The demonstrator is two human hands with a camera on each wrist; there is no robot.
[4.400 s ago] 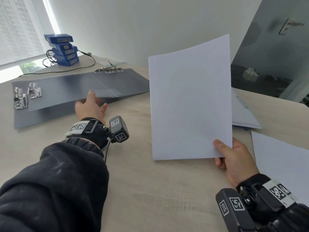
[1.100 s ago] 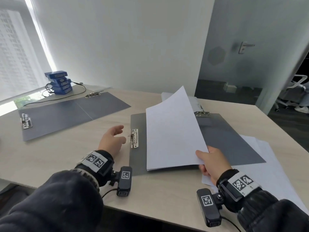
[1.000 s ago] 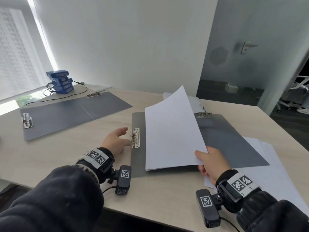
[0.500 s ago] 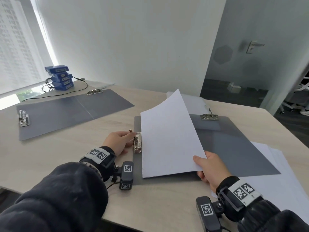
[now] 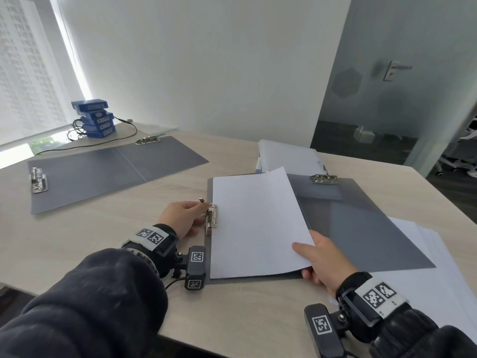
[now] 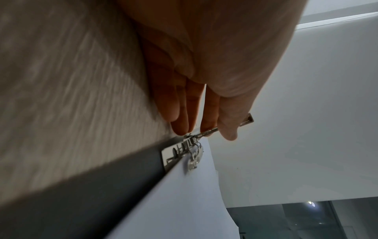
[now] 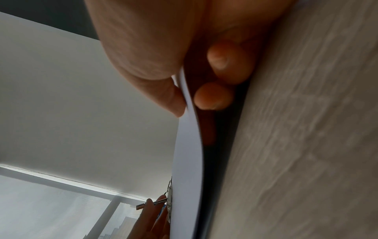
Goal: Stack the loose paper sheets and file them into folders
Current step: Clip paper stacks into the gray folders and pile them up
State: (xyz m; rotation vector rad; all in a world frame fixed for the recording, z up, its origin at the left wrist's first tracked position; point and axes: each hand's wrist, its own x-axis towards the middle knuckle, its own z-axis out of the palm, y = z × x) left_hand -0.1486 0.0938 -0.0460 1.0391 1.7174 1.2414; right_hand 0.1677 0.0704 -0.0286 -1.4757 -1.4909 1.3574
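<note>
While left hand (image 5: 182,218) pinches clip lever (image 5: 201,200), right hand (image 5: 322,259) pinches paper stack (image 5: 255,223) in folder (image 5: 361,228).

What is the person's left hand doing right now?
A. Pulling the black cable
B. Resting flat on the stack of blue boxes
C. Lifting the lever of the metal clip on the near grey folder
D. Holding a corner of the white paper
C: the left hand pinches the raised silver lever of the metal clip on the near grey folder, while the right hand holds the white paper sheets.

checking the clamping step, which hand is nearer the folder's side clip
Left. The left hand pinches the side clip lever; the right hand holds the paper stack at its opposite corner.
</note>
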